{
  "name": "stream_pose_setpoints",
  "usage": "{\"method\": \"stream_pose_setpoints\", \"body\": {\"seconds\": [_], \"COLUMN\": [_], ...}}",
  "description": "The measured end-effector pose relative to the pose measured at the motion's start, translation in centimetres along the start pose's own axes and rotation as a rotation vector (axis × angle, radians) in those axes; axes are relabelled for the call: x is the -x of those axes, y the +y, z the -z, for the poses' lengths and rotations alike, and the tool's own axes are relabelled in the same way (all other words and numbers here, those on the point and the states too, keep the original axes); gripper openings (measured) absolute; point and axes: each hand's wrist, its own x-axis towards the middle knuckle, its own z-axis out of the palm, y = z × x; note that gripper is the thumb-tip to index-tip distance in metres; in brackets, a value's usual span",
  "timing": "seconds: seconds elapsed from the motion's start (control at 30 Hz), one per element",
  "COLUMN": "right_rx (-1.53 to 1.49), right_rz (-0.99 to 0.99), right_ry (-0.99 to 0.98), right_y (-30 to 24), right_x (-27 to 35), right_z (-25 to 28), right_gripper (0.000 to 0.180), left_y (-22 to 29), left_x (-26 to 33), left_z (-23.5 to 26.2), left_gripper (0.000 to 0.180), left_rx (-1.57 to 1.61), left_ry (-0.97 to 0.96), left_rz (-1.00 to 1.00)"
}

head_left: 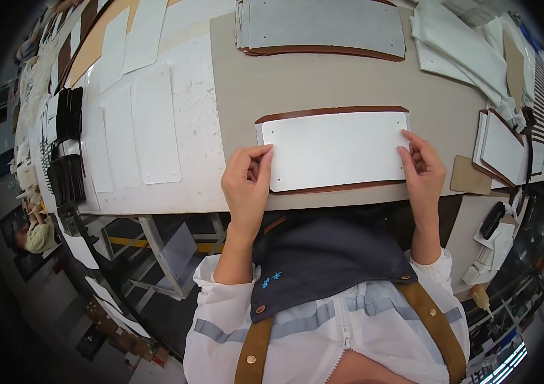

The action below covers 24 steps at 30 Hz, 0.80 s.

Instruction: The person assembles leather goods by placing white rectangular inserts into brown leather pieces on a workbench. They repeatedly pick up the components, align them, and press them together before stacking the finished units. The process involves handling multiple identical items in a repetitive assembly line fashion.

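Note:
A white rectangular sheet (337, 152) with small holes near its corners lies over a brown piece (333, 112), whose edges show along the far and near sides. Between the thumb and fingers of my left hand (245, 180) is the sheet's left edge. My right hand (424, 171) pinches the opposite edge, its index finger near the far right corner. A grey strip shows under the sheet at both ends. Beyond my hands lies a stack of grey-topped brown pieces (326, 29) of similar shape.
White panels (157, 125) lie on the left of the table. Crumpled white material (470, 54) sits at the back right. Nearer on the right are white and brown pieces (501, 147) and a tan piece (470, 175). Black bundles (68, 115) line the left edge.

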Motion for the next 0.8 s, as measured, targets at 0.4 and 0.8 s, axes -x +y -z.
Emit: {"method": "stream_pose_setpoints", "body": {"seconds": [0.4,0.8], "right_rx": [0.068,0.297], "right_rz": [0.055,0.155], "right_ry": [-0.022,-0.104], "right_y": [-0.8,-1.6], "right_x": [-0.1,-0.4], "right_z": [0.1,1.1], "right_gripper": [0.026,0.028], "left_y": [1.2,1.5], "left_x": [-0.2,-0.2], "left_z": [0.2,0.4], "left_gripper": [0.005,0.013], "left_rx": [-0.198,-0.489], "left_ry": [-0.04,-0.034], "left_rz": [-0.076,-0.273]}}
